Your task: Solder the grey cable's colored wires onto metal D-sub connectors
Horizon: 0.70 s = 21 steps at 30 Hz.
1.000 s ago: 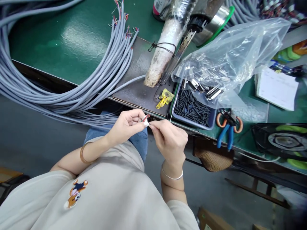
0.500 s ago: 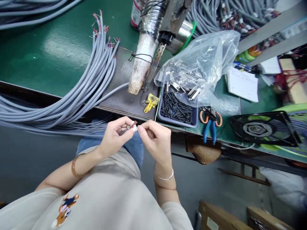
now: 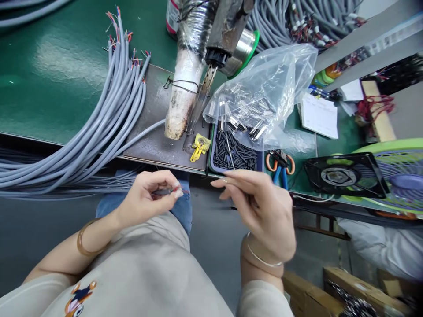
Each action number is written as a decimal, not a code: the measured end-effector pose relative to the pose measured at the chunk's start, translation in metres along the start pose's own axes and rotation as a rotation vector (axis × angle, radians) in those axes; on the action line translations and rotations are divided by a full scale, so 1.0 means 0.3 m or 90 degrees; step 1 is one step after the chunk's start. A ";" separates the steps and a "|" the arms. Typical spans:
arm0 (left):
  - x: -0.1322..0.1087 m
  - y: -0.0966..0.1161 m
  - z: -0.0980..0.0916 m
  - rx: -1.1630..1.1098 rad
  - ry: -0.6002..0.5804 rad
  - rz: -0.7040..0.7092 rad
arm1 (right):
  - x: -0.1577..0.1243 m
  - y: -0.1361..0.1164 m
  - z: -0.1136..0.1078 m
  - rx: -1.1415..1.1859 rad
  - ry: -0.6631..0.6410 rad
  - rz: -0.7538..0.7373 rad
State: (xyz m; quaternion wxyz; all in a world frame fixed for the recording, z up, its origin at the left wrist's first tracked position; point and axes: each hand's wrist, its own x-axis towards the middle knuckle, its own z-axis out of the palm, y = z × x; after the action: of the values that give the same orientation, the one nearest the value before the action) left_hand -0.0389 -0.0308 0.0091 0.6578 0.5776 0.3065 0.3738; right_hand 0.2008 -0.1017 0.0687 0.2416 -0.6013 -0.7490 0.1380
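Moved since earlier frame: your R hand (image 3: pixel 220 187), off your L hand's fingertips & out to the right, now before the near edge of the tray; view has shifted too.

L hand (image 3: pixel 180 190): thumb & forefinger clamped on wire ends (image 3: pixel 175 189), red strands showing, just beyond bench edge, above your lap.
R hand: well apart from L; fingers extended, blurred. Can't tell if fingertips grip anything; a thin pale line runs up from them across the tray, nature unclear.

Step in hand (judged): handling of individual strands, one by one. Next move seems to call for a steady L pinch, strands fanned, & R fingertips realigned w/ them.

Containers:
- Blue-purple tray (image 3: pixel 260 162), on bench: many short black sleeves (image 3: pixel 231 152), loose.
- Clear plastic bag (image 3: pixel 294 66), lying partly over tray: metal connectors (image 3: pixel 256 132), approx. at its mouth.
- Lime-green basket (image 3: pixel 401 145), far R, behind black fan (image 3: pixel 343 176): purple bowl (image 3: pixel 406 185) inside, as far as visible.
- Cardboard box (image 3: pixel 366 284), floor, lower R: dark, shiny bits by it, unidentifiable; in or beside, can't tell.
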 end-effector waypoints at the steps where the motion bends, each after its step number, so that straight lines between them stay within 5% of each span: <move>1: -0.001 0.008 0.000 0.031 -0.042 0.019 | 0.029 0.018 -0.019 -0.060 -0.053 0.006; 6: 0.005 0.024 0.014 0.047 -0.148 0.007 | 0.207 0.153 -0.005 -0.420 0.059 0.157; 13: 0.016 -0.016 0.018 -0.205 0.021 -0.170 | 0.392 0.241 0.129 -0.347 0.069 0.158; 21: 0.026 -0.033 -0.017 -0.282 0.125 -0.211 | 0.406 0.260 0.092 -0.286 0.008 0.164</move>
State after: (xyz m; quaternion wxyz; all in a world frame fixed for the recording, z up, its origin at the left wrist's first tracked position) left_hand -0.0377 -0.0222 -0.0011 0.7870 0.3232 0.3700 0.3732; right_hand 0.2317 0.0371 0.0307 0.0873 -0.7312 -0.6765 -0.0062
